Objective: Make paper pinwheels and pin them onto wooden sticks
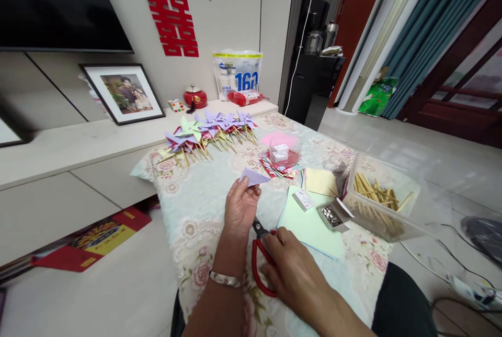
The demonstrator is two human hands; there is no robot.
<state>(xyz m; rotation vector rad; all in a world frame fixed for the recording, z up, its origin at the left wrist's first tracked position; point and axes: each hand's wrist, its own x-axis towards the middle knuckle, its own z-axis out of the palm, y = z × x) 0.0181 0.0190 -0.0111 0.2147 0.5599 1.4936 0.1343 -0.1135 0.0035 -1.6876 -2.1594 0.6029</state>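
Observation:
Between the thumb and fingers of my left hand (240,206) is a folded piece of lilac paper (254,177), raised above the flowered tablecloth (204,190). My right hand (292,264) is on a pair of scissors (257,269) with red handles, lying low over the cloth near my left wrist. The scissors' blade tips are hidden behind my left hand. Finished paper pinwheels (212,127) on sticks lie in a row at the table's far edge. To the right, a small open box of metal pins (330,216) and a small white box (303,200) rest on green paper (309,229).
A clear plastic bin of wooden sticks (376,195) stands at the right table edge. Yellow paper squares (319,181) lie beside it. A round clear container (290,154) sits on patterned paper. Behind is a white cabinet (70,154) with a framed photo (127,93).

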